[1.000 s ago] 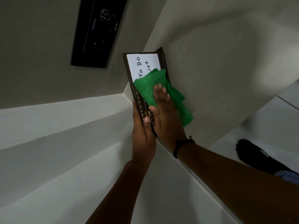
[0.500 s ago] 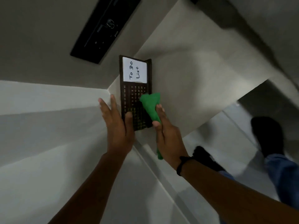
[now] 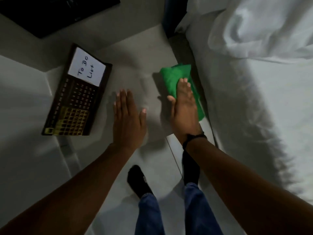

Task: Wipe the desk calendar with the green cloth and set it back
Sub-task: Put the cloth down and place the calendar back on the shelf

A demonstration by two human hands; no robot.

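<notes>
In the head view, the calendar (image 3: 76,92) stood on the pale surface (image 3: 135,61), left of both hands. The left hand (image 3: 128,119) hovered flat and empty beside it; the right hand (image 3: 184,107) pressed flat on the cloth (image 3: 176,77), well apart from the calendar.

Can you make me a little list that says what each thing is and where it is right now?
calendar: on the white surface, far left, nobody touching it
note on calendar: reads "To Do List"
cloth: green, bunched, near the surface's right edge
left hand: open, flat, empty, between calendar and cloth
right hand: open, fingers resting on the cloth
bed: white sheets, right side
black object: top left, cannot tell what it is
</notes>
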